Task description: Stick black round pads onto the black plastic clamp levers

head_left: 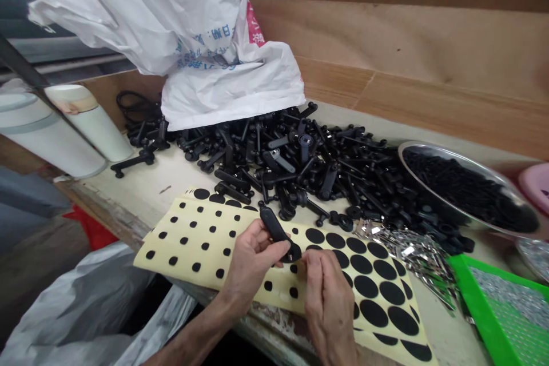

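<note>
Left hand [249, 257] has a black handle [271, 223] pinched above the yellow dotted sheet [184, 253] along the surface's [178, 174] front edge, probably so its round end faces the right hand [328, 291]; those fingertips are bunched together, can't tell on what.

In the left hand [249, 260] was a smooth, matt plastic handle [271, 223]. Beneath both hands lay smooth paper sheets [189, 254] bearing dull black dots [361, 263]. Beyond them slumped a wrinkled, plastic-looking sack [235, 91] before wooden boards [394, 40]. Right of the right hand [328, 291]: shiny metal clips [422, 263], a polished metal bowl [510, 230] and a smooth plastic tray [484, 309].
</note>
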The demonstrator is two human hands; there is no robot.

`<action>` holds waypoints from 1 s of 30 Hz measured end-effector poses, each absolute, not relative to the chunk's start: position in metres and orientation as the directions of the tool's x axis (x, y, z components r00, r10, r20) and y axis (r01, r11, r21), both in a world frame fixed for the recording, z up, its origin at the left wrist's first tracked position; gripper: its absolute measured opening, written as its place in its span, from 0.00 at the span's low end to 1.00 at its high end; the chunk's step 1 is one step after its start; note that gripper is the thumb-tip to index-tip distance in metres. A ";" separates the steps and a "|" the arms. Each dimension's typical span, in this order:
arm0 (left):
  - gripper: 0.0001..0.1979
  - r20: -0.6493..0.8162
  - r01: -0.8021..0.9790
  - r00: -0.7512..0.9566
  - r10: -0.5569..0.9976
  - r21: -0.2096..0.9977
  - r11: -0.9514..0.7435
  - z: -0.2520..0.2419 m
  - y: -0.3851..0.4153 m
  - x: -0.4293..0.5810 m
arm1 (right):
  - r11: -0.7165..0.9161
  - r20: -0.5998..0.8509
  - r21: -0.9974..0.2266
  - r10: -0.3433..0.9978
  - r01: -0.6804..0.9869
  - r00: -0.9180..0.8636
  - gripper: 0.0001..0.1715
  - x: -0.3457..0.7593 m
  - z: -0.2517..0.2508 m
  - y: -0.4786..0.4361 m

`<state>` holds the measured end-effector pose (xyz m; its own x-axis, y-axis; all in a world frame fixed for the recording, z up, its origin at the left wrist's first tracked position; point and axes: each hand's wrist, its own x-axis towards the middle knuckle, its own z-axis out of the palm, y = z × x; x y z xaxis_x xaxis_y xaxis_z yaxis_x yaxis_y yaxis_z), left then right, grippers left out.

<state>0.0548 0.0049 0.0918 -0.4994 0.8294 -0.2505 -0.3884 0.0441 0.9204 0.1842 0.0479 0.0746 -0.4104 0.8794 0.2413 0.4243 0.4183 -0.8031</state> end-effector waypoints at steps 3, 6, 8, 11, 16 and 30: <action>0.12 -0.259 -0.377 -0.507 0.822 0.924 0.059 0.090 0.005 0.056 | 0.533 0.331 -0.635 0.842 0.559 -0.427 0.15 0.184 0.069 0.047; 0.13 -0.276 -0.386 -0.511 0.814 0.920 0.070 0.091 0.005 0.057 | 0.549 0.366 -0.447 0.833 0.706 -0.415 0.16 0.184 0.065 0.050; 0.13 -0.271 -0.391 -0.505 0.819 0.918 0.063 0.092 0.005 0.056 | 0.535 0.362 -0.450 0.841 0.715 -0.401 0.19 0.185 0.065 0.053; 0.14 -0.262 -0.396 -0.501 0.825 0.917 0.051 0.092 0.004 0.054 | 0.453 0.266 -0.686 0.885 0.569 -0.383 0.21 0.188 0.071 0.058; 0.13 -0.263 -0.428 -0.471 0.842 0.903 0.042 0.099 0.003 0.053 | 0.128 -0.021 -0.939 0.904 0.318 -0.428 0.19 0.188 0.084 0.056; 0.21 -0.166 -0.339 -0.433 0.886 0.941 0.011 0.111 -0.033 0.049 | 0.184 0.051 -0.957 0.869 0.225 -0.493 0.18 0.161 0.088 0.025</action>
<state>0.0493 -0.0332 0.1107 -0.4329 0.8859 -0.1665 -0.3394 0.0109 0.9406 0.1613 0.0247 0.0877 -0.4928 0.8686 0.0514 0.2250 0.1843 -0.9568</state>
